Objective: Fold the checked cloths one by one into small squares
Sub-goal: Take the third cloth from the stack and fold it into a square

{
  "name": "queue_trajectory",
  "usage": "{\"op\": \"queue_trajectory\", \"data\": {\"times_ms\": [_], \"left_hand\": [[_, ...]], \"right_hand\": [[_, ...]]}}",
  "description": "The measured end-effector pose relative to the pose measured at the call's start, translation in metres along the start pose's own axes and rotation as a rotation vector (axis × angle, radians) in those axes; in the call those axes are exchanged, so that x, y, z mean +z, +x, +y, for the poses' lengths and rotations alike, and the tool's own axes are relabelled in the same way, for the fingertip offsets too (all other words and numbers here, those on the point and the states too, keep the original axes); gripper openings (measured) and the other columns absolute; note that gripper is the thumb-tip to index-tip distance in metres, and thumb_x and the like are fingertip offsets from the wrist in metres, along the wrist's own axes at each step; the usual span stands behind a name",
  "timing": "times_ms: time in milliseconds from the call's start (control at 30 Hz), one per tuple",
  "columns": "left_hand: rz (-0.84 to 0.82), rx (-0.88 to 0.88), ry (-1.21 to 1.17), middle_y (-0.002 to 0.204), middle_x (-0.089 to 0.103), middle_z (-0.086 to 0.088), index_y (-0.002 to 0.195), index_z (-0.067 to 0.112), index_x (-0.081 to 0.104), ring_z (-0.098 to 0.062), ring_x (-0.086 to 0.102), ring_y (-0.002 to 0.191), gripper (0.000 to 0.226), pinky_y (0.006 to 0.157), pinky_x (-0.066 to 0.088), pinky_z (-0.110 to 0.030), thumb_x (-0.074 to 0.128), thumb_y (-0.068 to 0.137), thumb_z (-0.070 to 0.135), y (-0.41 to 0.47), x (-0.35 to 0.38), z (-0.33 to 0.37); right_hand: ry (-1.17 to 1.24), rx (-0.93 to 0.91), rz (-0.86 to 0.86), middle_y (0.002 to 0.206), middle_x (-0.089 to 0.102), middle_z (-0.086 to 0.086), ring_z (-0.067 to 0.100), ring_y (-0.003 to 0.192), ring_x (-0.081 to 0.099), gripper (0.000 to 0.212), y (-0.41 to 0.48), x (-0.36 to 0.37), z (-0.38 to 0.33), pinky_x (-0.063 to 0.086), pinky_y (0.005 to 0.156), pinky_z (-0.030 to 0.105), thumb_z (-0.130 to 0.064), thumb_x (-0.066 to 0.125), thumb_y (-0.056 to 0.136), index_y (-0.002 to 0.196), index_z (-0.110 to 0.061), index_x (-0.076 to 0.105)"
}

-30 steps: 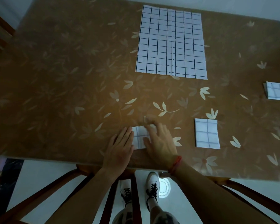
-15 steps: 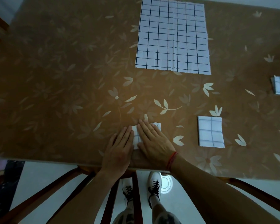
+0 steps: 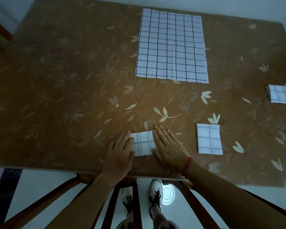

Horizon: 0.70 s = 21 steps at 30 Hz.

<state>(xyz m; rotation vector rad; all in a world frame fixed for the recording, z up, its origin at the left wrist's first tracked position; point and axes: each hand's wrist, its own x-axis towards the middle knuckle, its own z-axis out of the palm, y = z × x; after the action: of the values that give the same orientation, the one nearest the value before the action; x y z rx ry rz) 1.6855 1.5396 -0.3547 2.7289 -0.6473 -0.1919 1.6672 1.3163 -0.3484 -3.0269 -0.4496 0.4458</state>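
The left hand (image 3: 120, 156) lies flat on the tabletop (image 3: 64, 96), its fingers (image 3: 125, 139) straight and close together, their tips resting on the left edge of a small folded cloth (image 3: 143, 143). The right hand (image 3: 169, 149) lies flat as well, its fingers (image 3: 162, 134) straight and side by side, covering the right edge of the same cloth. Neither hand curls round anything; both press down with open palms. The checked middle of the small folded cloth shows in the gap between the two sets of fingers, near the tabletop's front edge.

A red cord (image 3: 186, 165) circles the right wrist.

To the right of the right fingers, apart from them, a second folded square (image 3: 209, 138) lies flat on the tabletop. Farther right and a little beyond the fingertips, a third folded cloth (image 3: 281, 94) sits at the frame's edge, partly cut off. Well beyond the fingertips, toward the far side of the tabletop, an unfolded cloth (image 3: 171, 45) is spread flat, white with a dark grid and a faint crease running down it.

The tabletop is brown with a pale leaf and flower pattern. Below the wrists, under the front edge, dark wooden chair rails (image 3: 135, 204) cross a pale floor (image 3: 45, 184), and two white shoes (image 3: 156, 189) with dark laces show between them.
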Motion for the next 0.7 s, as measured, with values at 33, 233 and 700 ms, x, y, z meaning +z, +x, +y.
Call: {"op": "queue_trajectory", "data": {"times_ms": [33,233,700], "left_hand": [[0.013,0.003,-0.016,0.142,0.049,-0.009,0.128,0.012,0.052,-0.023,0.042,0.133,0.044,0.1,0.04,-0.045,0.044,0.087,0.026,0.003,-0.002,0.0],[0.027,0.04,-0.027,0.109,0.056,-0.002,0.115,0.017,0.054,-0.023,0.052,0.103,0.049,0.087,0.042,-0.041,0.051,0.067,0.025,0.024,-0.016,0.003],[-0.09,-0.234,-0.225,0.107,0.053,-0.004,0.119,0.016,0.05,-0.024,0.047,0.101,0.054,0.091,0.037,-0.036,0.06,0.066,0.008,0.055,-0.021,0.012]], "right_hand": [[-0.001,0.006,0.0,0.153,0.033,0.021,0.032,0.143,0.032,0.068,0.001,-0.002,-0.001,0.025,0.115,0.047,-0.048,0.025,0.1,0.146,0.002,0.035],[0.108,0.004,0.001,0.161,0.013,0.019,0.03,0.15,0.011,0.075,0.008,-0.018,-0.007,-0.006,0.116,0.037,-0.041,0.042,0.097,0.153,-0.001,0.014],[0.18,0.041,0.024,0.153,0.029,0.015,0.029,0.142,0.025,0.091,0.022,-0.038,-0.013,0.016,0.119,0.037,-0.029,0.066,0.082,0.153,-0.007,0.015]]}}
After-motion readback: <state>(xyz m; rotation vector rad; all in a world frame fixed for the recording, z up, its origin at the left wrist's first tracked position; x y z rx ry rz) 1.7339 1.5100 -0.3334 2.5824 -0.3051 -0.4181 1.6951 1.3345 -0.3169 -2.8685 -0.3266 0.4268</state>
